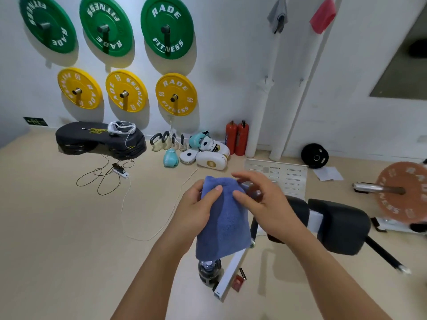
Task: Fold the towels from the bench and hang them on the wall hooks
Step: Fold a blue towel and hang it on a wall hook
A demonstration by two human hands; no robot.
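Note:
A folded blue towel [225, 218] hangs in front of me at the frame's centre. My left hand [196, 209] grips its upper left edge, thumb on the front face. My right hand [261, 199] touches the upper right part with its thumb, its other fingers spread and loosely curved above the top edge. High on the wall hang a grey towel [278, 15] and a red towel [323, 16]. The black padded bench [339, 225] stands right of my hands.
Green plates [167, 26] and yellow plates [175, 94] are mounted on the wall. Boxing gloves [203, 151], kettlebells [161, 140], two fire extinguishers [236, 137] and stacked black steps [99, 139] line the floor. A loaded barbell [402, 190] lies right; a bottle [209, 271] stands below the towel.

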